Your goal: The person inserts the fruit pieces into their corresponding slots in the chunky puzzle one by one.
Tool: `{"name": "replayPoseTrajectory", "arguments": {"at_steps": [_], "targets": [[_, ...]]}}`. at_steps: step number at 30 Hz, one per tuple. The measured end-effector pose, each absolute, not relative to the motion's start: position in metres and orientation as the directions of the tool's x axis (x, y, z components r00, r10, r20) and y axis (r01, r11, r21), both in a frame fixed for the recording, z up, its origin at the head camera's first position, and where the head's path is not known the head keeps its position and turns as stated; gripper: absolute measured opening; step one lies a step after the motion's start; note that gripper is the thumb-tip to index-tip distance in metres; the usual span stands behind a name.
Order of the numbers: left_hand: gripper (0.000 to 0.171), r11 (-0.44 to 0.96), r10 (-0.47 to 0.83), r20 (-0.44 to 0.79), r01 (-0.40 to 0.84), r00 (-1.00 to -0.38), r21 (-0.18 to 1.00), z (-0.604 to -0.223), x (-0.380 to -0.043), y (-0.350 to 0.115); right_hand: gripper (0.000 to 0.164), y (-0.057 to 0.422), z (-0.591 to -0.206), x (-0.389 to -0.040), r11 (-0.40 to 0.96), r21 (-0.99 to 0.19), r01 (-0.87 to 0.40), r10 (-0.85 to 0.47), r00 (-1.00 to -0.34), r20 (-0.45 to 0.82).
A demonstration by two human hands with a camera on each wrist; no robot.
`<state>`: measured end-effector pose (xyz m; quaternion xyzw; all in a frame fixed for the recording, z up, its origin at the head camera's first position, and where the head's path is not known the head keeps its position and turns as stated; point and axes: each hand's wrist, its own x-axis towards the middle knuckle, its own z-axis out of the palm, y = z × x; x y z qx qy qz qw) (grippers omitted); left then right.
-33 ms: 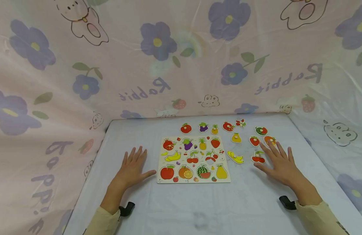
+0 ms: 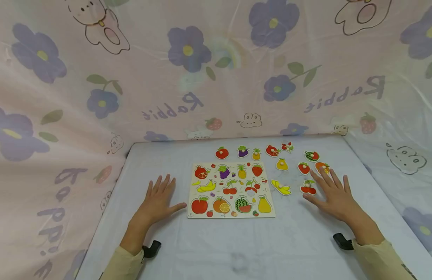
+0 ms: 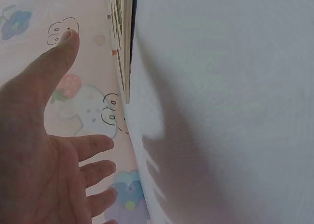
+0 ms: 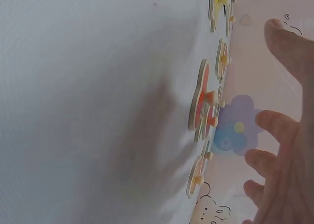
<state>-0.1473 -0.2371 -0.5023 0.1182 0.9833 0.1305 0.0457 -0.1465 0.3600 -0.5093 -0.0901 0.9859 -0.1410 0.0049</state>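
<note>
My left hand (image 2: 156,204) hovers above the table left of the fruit puzzle board (image 2: 233,214), fingers spread, thumb toward its edge. In the left wrist view a gap and shadow show below that hand (image 3: 49,150). My right hand (image 2: 336,196) hangs likewise over the right side, fingers spread, holding nothing. Nearest to it are the cherry piece (image 2: 308,188) and the orange piece (image 2: 322,167), partly covered by fingertips. The strawberry piece (image 2: 304,168) and banana piece (image 2: 281,187) lie just left of these. Small knobs stand up from the pieces, such as one knob (image 4: 211,97) in the right wrist view.
Behind the board lie an apple piece (image 2: 222,153), grape piece (image 2: 242,151), pineapple piece (image 2: 256,154) and pomegranate piece (image 2: 272,150). A pear piece (image 2: 281,164) and watermelon piece (image 2: 311,156) are further right. A patterned curtain (image 2: 230,89) encloses the table (image 2: 216,249).
</note>
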Motion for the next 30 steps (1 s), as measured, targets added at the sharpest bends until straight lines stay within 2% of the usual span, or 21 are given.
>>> {"name": "replayPoseTrajectory", "arguments": {"at_steps": [9,30], "targets": [[0.108,0.934,0.258,-0.072,0.230,-0.963,0.274,-0.503,-0.146,-0.231,0.097,0.356,-0.512,-0.147,0.939,-0.274,-0.206,-0.198,-0.978,0.060],[0.112,0.916,0.338,-0.135,0.293,-0.931,0.274,-0.508,-0.147,-0.207,0.097,0.334,-0.506,-0.166,0.922,-0.288,-0.257,-0.248,-0.966,0.069]]}}
